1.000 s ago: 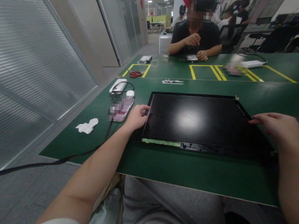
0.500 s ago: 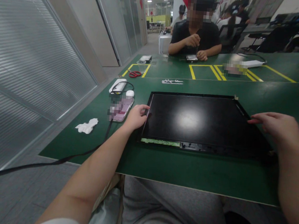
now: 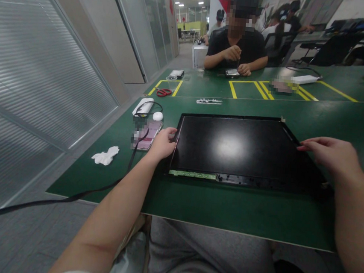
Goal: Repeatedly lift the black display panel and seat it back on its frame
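A large black display panel (image 3: 238, 148) lies flat on the green table (image 3: 220, 204), with a thin green circuit strip (image 3: 193, 174) along its near edge. My left hand (image 3: 164, 142) curls round the panel's left edge, fingers pinching it. My right hand (image 3: 330, 155) rests on the panel's right edge with fingers bent over the rim. Both forearms reach in from the near side.
A phone (image 3: 146, 135) with a black cable, a white mouse-like object (image 3: 157, 116), a white charger (image 3: 143, 106) and crumpled white tissue (image 3: 105, 155) lie left of the panel. Red scissors (image 3: 164, 92) and small metal parts (image 3: 209, 101) lie farther off. A person in black (image 3: 237, 47) works opposite.
The panel and both hands have shifted slightly leftward in the picture; the grips on the two edges look the same.
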Available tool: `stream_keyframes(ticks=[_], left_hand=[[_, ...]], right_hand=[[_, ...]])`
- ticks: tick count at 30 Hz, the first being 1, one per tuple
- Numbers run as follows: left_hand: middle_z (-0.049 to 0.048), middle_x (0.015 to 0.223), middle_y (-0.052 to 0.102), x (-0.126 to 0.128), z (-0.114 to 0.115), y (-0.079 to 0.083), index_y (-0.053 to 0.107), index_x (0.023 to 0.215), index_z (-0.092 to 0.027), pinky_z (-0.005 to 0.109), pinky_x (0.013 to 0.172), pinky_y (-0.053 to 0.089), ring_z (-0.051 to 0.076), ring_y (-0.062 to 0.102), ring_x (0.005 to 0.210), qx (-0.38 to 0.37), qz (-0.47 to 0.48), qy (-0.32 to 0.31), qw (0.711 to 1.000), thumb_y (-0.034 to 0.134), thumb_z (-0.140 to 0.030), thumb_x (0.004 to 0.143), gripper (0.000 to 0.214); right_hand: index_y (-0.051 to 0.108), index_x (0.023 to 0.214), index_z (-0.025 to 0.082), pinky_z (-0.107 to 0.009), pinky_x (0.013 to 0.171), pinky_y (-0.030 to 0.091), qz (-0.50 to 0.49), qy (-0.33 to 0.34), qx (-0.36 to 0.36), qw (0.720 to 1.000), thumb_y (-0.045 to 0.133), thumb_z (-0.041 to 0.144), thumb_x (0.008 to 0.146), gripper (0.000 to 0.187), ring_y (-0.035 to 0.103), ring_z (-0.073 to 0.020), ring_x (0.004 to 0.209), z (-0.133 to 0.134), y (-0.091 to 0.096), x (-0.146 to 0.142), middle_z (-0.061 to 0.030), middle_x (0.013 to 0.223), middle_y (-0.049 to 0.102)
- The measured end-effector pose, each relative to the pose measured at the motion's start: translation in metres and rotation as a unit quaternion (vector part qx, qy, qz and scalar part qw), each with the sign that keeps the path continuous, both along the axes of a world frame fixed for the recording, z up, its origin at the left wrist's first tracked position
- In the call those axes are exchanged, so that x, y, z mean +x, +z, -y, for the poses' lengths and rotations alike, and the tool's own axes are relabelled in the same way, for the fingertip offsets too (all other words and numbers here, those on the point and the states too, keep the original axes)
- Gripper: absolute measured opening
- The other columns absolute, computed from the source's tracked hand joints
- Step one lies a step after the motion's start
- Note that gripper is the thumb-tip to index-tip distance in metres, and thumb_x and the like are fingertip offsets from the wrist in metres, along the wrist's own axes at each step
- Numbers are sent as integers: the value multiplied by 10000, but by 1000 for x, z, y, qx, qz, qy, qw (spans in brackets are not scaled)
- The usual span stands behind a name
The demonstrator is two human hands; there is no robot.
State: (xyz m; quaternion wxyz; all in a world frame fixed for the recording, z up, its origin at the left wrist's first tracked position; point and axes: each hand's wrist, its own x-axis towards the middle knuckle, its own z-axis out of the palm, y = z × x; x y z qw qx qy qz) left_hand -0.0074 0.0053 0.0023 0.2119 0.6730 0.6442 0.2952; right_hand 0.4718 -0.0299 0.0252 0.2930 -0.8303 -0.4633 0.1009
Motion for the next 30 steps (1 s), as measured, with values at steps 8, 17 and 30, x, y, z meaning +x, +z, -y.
stream_keyframes(ticks=[8,17,30], left_hand=[[190,1347,620,-2,1,5,650,1283,-85,421,1149,392,314,550,1300,-1,-197,-3,980,570,-195,804,498],[187,1374,601,-2,0,2,683,1274,-115,460,1164,385,337,539,1321,-3,-220,-9,975,549,-232,854,456],[163,1288,652,-7,-3,0,720,1160,-171,474,1142,393,335,557,1286,18,-182,-29,983,610,-220,829,353]], right_hand=[[764,830,240,-360,726,451,-38,-80,9,996,638,357,701,215,616,-201,689,-4,-1,8,-28,739,691],[777,1000,249,-339,695,444,-31,-2,-78,996,678,255,664,350,615,-200,752,-17,-20,22,-28,801,694],[794,1050,227,-311,741,487,-11,53,-105,993,638,150,679,410,637,-197,788,-17,-22,23,-65,950,715]])
